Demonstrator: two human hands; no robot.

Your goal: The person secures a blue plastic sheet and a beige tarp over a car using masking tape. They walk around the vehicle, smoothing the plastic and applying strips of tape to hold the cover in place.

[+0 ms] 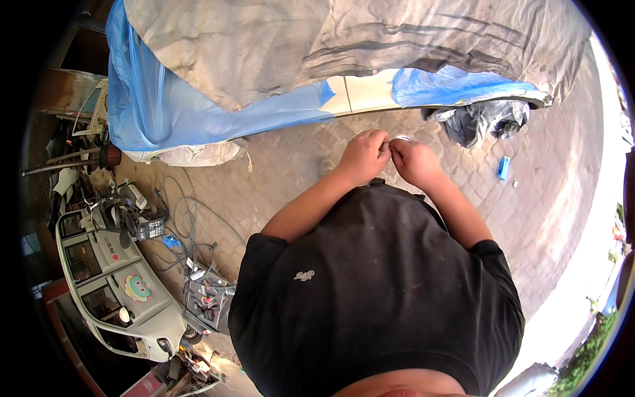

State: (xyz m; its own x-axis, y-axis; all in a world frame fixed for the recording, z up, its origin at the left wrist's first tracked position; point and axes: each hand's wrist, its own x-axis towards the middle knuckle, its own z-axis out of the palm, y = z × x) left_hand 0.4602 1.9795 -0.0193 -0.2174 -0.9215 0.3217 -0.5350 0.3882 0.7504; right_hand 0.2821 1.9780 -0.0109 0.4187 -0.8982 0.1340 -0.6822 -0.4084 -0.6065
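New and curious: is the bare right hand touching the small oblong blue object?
Apart: the head view shows paved floor between the right hand and blue object.

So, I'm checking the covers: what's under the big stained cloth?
Blue plastic sheeting and a cream panel show past the edge of the cloth; anything further beneath is covered and can't be seen.

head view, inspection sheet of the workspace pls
Surface: brownish-grey stone paving
Things at hand: small shiny silvery piece by the right hand, kind unclear; cream vehicle panel, partly under translucent blue plastic film and beige cloth cover
Clutter: crumpled dark-grey plastic sheeting; small bright-blue object on the paving; jumbled tools and parts
Hands: right hand and left hand close together, fingers bent; grip hidden
Cables: thin grey cables, loosely looped
Surroundings: silver-grey small vehicle with cartoon sticker
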